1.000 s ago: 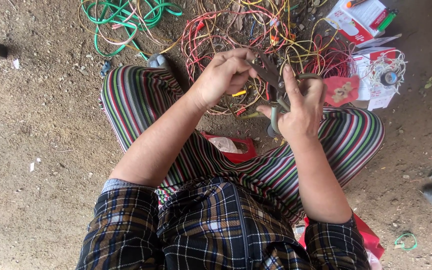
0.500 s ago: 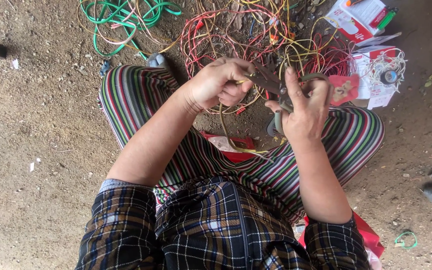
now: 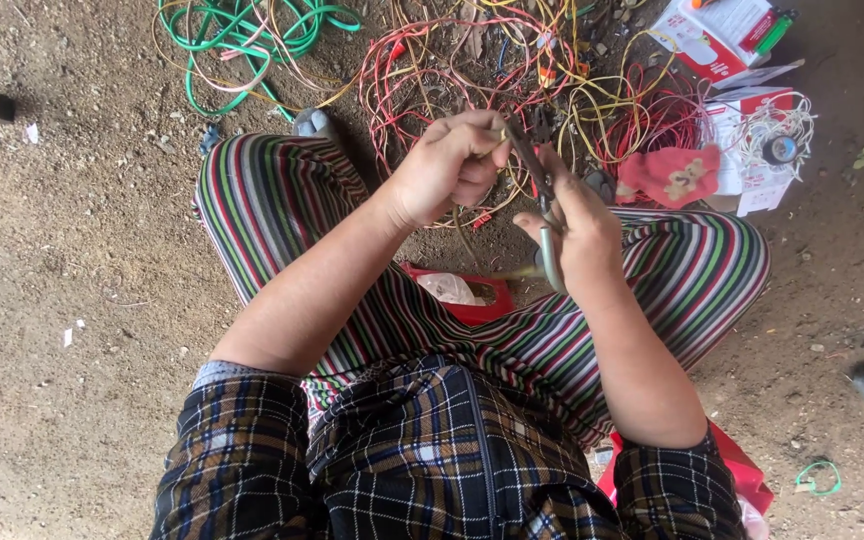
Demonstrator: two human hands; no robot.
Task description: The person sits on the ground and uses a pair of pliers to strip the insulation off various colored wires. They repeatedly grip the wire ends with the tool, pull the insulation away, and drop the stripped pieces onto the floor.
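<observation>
**A:** Where are the hands, and what do they hold?

**B:** The person sits on a dirt floor (image 3: 72, 300), seen from above. The right hand (image 3: 577, 235) has its fingers clenched around grey-handled pliers (image 3: 544, 215), held over the lap. The left hand (image 3: 447, 165) is just beside it, fingers curled and pinching at the pliers' tip; what it pinches is too small to make out.

**A:** How much open room is there?

**B:** Bare dirt lies wide on the left. Ahead of the knees, a tangle of red and yellow wires (image 3: 512, 70) crowds the ground, with a green cable coil (image 3: 242, 30) at the top left, cut off by the edge.

**A:** Any packages?

**B:** A white-and-red box (image 3: 717, 30) sits at the top right, partly cut off. Below it are a white carton (image 3: 752, 160) with a small roll of tape (image 3: 780, 148) and a red cloth piece (image 3: 672, 175). A red packet (image 3: 467, 300) lies between the legs, mostly hidden. Another red bag (image 3: 742, 480) peeks out behind the right elbow.
</observation>
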